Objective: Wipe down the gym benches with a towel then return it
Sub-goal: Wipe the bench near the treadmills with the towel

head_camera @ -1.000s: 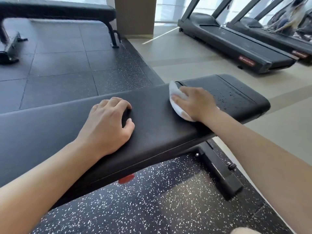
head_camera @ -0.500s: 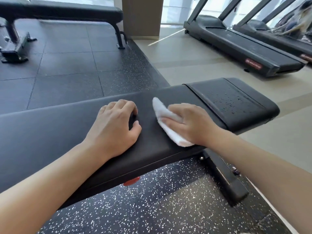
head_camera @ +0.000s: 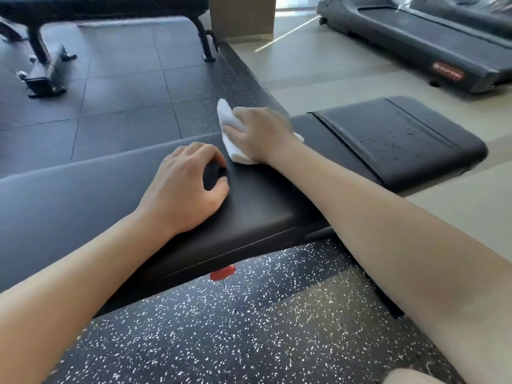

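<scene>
bench pad (head_camera: 263, 195) smooth matt black vinyl-look with droplets on the seat pad (head_camera: 399, 137), towel (head_camera: 230, 128) soft white cloth, floor mat (head_camera: 221, 328) rough black rubber with white specks, far bench legs (head_camera: 206, 40) black metal.

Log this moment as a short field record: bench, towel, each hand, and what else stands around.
bench: long black padded gym bench, its separate end pad dotted with droplets
towel: small white folded cloth towel, lying on the bench top near its far edge
right hand: right hand on top of the towel, holding it to the pad
left hand: left hand resting on the bench, fingers curled, holding nothing
surroundings: second black flat bench behind; black treadmill on the right
floor: speckled black rubber floor
</scene>
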The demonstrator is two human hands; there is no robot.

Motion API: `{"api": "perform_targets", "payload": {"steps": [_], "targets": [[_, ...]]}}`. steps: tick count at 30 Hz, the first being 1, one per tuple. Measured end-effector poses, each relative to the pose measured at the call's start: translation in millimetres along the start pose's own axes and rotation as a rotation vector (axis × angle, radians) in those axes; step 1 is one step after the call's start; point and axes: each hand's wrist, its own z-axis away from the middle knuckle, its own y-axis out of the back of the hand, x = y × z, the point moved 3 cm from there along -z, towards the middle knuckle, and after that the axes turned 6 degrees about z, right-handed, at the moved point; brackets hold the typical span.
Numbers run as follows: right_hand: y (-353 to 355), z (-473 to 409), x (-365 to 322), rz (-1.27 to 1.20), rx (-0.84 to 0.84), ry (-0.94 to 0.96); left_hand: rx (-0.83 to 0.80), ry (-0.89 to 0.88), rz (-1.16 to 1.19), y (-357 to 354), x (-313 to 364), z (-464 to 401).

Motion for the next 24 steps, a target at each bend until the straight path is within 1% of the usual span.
{"api": "perform_targets", "payload": {"steps": [2, 4, 7, 9, 11, 13, 17, 20, 24], "targets": [[13, 51, 0, -0.046, 0.029, 0.082, -0.015, 0.004, 0.005, 2, 3, 2], [25, 102, 13, -0.05, 0.043, 0.151, -0.038, 0.025, 0.006, 3, 7, 3], [44, 156, 56, -0.056, 0.064, 0.193, -0.056, 0.072, -0.009, 5, 13, 4], [51, 170, 82, -0.065, 0.079, 0.199, -0.06, 0.089, -0.023, 5, 16, 4], [52, 164, 96, -0.076, 0.085, 0.215, -0.076, 0.108, -0.035, 6, 22, 3], [49, 140, 102, -0.087, 0.081, 0.224, -0.082, 0.133, -0.042, 8, 26, 3], [40, 59, 108, -0.087, 0.007, 0.073, -0.09, 0.13, -0.04, 7, 24, 2], [29, 11, 108, -0.083, -0.005, -0.003, -0.067, 0.103, -0.044, 4, 16, 0], [25, 5, 103, -0.07, 0.018, -0.032, -0.038, 0.044, -0.078, -2, 14, -15]]}}
